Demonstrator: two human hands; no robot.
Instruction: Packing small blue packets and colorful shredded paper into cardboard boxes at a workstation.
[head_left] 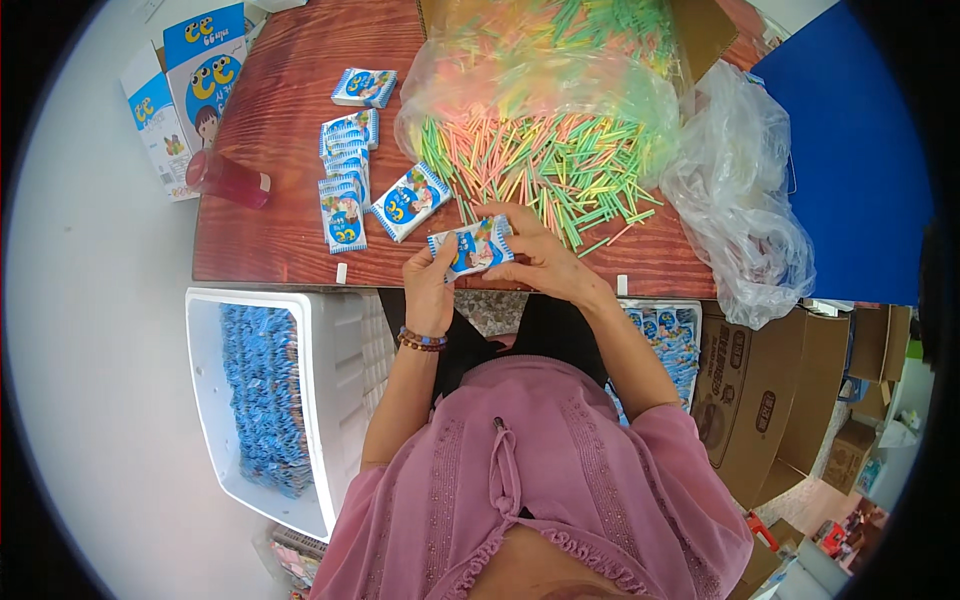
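Holding packet [470, 249] in fingers [524, 222]; tub [345, 345] contains blue packets [262, 400].

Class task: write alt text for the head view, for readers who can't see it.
A person's left hand and right hand hold a blue-and-white packet above a reddish table. Beyond lie pink, yellow and green sticks, with more packets to their left.

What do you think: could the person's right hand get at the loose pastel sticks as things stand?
Probably yes: the loose pastel sticks lie just beyond the right hand, nothing between, though it may need to release the blue-and-white packet it holds.
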